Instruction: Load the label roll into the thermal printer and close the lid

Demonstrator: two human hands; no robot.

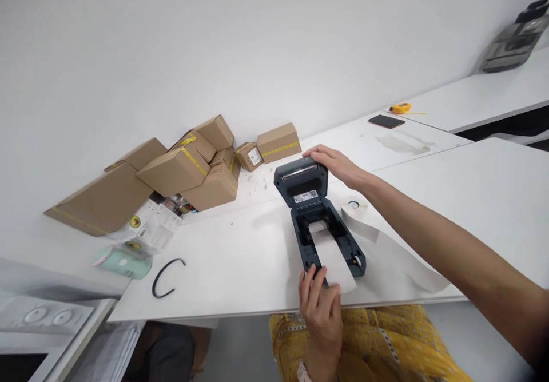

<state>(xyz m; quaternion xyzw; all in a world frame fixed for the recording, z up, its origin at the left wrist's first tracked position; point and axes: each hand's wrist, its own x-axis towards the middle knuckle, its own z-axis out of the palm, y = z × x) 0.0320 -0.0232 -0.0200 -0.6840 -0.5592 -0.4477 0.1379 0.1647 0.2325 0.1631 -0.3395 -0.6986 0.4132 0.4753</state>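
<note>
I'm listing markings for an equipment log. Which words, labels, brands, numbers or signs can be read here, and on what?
No text can be read clearly.
White label inside the raised printer lid: too small.
Square label on the small cardboard box: too small.
Yellow tape on the long box: dark marks, illegible.
White package at left: print too blurred.

A mustard-yellow garment [364, 342], patterned with small pale specks and white, dark-dotted strips, is worn; the left wrist [319, 363] is circled by a pale band [303, 372]; the right forearm [424, 230] is bared.
</note>
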